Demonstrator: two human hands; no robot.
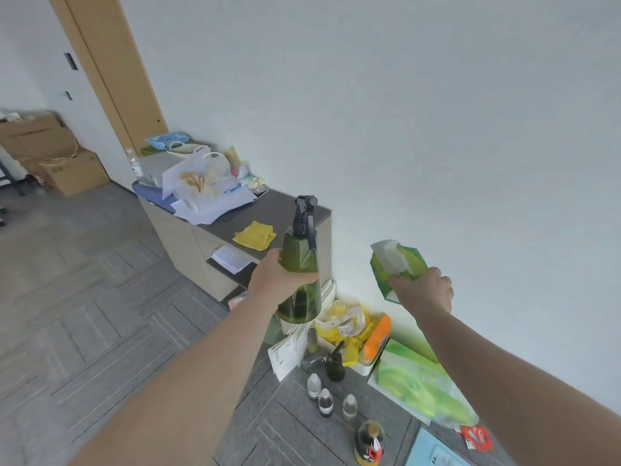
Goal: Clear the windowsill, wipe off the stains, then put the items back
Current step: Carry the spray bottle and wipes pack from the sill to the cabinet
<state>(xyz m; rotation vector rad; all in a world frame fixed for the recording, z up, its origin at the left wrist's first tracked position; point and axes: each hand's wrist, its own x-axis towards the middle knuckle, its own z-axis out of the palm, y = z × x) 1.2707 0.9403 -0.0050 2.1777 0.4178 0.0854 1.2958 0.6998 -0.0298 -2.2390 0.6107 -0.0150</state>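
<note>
Left hand (279,277) wrapped round one upright green spray bottle (300,264), black trigger head on top. Right hand (424,290) gripping one green tissue pack (396,267), white tissue poking from its opening. Below both hands, on the floor: white tray (364,366) of yellow packets, three small bottles (325,401).

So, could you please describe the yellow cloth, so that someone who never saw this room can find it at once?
Start from the low cabinet that stands against the white wall, past the wooden door frame. On its dark top, at the near end, lies the yellow cloth. Unlike the heap of papers and bags further along, it lies alone, folded and flat.
</note>
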